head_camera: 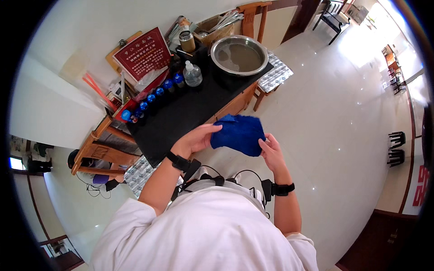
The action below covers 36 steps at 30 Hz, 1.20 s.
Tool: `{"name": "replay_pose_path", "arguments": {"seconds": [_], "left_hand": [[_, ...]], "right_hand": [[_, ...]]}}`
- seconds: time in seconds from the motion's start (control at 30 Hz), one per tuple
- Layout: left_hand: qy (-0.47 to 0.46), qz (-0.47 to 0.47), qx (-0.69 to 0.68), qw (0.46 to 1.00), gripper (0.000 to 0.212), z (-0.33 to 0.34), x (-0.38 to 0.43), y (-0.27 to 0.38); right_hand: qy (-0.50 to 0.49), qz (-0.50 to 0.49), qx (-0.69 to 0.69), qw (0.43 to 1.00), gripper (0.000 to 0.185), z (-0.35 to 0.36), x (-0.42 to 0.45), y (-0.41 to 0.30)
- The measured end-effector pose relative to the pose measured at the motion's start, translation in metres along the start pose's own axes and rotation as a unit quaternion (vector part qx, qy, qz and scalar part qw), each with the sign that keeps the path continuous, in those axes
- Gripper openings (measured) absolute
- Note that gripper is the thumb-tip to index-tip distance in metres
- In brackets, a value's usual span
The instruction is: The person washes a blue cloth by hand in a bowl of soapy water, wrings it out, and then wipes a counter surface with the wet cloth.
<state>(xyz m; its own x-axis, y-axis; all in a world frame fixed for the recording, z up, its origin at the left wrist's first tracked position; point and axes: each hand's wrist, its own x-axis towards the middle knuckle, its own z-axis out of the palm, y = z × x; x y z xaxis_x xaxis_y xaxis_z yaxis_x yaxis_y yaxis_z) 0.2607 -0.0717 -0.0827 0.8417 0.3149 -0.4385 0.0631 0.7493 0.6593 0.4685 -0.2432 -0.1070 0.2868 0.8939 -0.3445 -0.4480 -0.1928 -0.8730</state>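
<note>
A folded dark blue cloth (238,135) hangs between my two hands, in front of the black table's near edge. My left hand (198,138) grips its left side, thumb on top and the other fingers beneath. At the cloth's lower right corner, my right hand (271,150) pinches it between thumb and fingers. On the black tabletop (176,118) beyond stands a wide metal basin (239,55) of cloudy greyish-brown water. A clear pump bottle (193,75) is left of the basin.
Several blue-capped bottles (159,91) line the table's back edge before a red sign (144,54) bearing writing. Behind the basin sits a box of ladles (223,25). A wooden chair (101,152) is at the left, a foil-covered stool (275,71) at the right. Another person (101,167) is beyond the chair.
</note>
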Motion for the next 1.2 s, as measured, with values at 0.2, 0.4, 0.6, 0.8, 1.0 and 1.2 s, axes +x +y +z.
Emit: {"name": "replay_pose_path", "arguments": {"seconds": [0.2, 0.4, 0.6, 0.8, 1.0, 1.2], "left_hand": [[0.014, -0.045, 0.056, 0.997, 0.039, -0.015, 0.008, -0.018], [-0.025, -0.018, 0.108, 0.994, 0.047, 0.009, -0.004, -0.003], [-0.027, 0.031, -0.054, 0.998, 0.046, 0.016, 0.006, -0.010], [0.010, -0.032, -0.025, 0.999, 0.032, -0.006, 0.018, -0.020], [0.024, 0.056, 0.221, 0.973, 0.023, -0.044, 0.037, -0.055], [0.164, 0.121, 0.384, 0.900, 0.062, 0.002, -0.002, -0.024]], "right_hand": [[0.055, -0.059, -0.013, 0.997, 0.013, -0.006, 0.006, 0.010], [0.091, -0.016, 0.064, 0.994, 0.016, -0.007, 0.003, 0.004], [0.045, 0.005, 0.157, 0.987, 0.019, 0.011, -0.004, -0.015], [0.093, 0.004, 0.113, 0.989, 0.029, 0.010, -0.005, -0.011], [0.054, -0.144, -0.118, 0.981, 0.042, -0.017, -0.001, 0.034], [0.093, -0.111, -0.310, 0.940, 0.029, 0.003, -0.016, 0.013]]}}
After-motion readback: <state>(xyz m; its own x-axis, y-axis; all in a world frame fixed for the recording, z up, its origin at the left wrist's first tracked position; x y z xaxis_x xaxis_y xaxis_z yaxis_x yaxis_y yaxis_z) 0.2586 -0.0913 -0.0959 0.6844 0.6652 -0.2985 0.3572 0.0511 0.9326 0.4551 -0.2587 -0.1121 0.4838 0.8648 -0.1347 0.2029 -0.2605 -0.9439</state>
